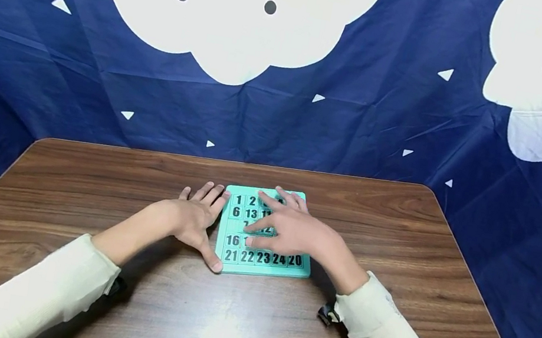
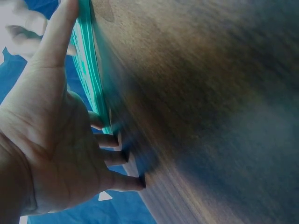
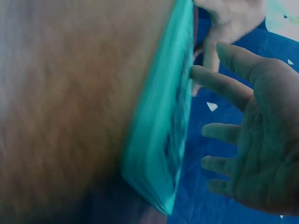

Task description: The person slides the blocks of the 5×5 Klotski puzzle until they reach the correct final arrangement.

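Observation:
A turquoise sliding number puzzle [image 1: 247, 256] with black numerals lies flat on the wooden table. Along its left side, my left hand [image 1: 189, 221] is spread, thumb at the near left corner and fingers by the far left corner. The left wrist view shows those fingers [image 2: 114, 157] fairly straight, their tips down by the puzzle's edge and the tabletop. My right hand [image 1: 295, 233] hovers over the right part of the puzzle and hides several numbers. In the right wrist view one extended finger [image 3: 222, 84] meets the puzzle's face, while the others stay raised off it.
The brown wooden table [image 1: 86, 180] extends around the puzzle on all sides. Behind and beside it hangs a dark blue cloth [image 1: 278, 128] with white cloud faces and small triangles. A small black object [image 1: 328, 315] is at the right cuff.

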`<state>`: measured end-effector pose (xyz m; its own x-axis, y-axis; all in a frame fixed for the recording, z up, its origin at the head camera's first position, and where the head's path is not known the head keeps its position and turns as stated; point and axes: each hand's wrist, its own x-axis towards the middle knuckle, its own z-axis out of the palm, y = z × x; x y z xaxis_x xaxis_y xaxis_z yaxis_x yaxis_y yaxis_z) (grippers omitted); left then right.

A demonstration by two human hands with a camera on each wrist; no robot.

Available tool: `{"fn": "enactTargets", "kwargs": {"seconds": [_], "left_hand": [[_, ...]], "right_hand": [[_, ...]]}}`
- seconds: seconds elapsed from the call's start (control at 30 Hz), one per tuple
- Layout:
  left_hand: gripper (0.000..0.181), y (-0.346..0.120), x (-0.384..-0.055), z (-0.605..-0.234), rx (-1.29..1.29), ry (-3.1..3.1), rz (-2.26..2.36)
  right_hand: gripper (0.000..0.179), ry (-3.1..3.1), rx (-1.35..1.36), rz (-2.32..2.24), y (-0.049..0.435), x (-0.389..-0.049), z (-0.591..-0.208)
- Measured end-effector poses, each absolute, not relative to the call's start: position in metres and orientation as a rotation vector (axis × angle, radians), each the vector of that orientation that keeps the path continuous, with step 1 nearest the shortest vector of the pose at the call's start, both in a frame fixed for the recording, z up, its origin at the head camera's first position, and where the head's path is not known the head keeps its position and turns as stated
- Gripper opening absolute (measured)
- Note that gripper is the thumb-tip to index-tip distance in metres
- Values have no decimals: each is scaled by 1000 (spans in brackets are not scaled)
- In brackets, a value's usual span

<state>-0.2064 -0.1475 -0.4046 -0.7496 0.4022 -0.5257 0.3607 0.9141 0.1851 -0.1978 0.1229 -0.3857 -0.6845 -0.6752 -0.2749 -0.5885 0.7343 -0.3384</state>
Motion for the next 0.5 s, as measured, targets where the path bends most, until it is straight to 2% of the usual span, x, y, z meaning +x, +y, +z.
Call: {"fn": "enactTargets", "kwargs": {"seconds": [0.1,0.33,0.5], "left_hand": [[175,-146,-207,-405,546,2499,103],[175,-146,-207,-404,549,2499,67],[175,-146,-206,-403,555,2496,70]], "right_hand": [[37,2593,-949,-311,128,-201,-383],[60,2561,-985,-335,113,-208,-390],[57,2498,-948,-290,109,-205,-391]]}}
